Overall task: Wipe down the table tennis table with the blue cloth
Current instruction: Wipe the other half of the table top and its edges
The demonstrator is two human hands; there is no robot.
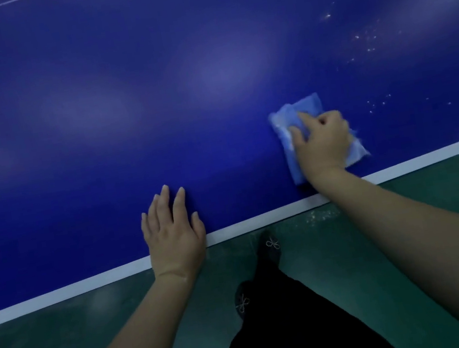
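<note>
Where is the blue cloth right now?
The folded blue cloth lies on the dark blue table tennis table, right side of the head view, under the right hand near the white edge line.

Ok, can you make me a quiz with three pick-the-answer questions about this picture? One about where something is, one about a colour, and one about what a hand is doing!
1. Where is the blue cloth?
A. On the floor
B. On the table tennis table, near its white front edge
C. Hanging off the far corner

2. What colour is the floor?
A. Green
B. Red
C. Yellow

3. What is the left hand doing?
A. Making a fist
B. Holding a bat
C. Resting flat on the table with straight fingers

Answers:
1. B, the cloth lies on the blue top, right by the white line.
2. A, the ground below the table edge is dark green.
3. C, its fingers are spread out on the surface, while the right hand presses on the cloth.
</note>
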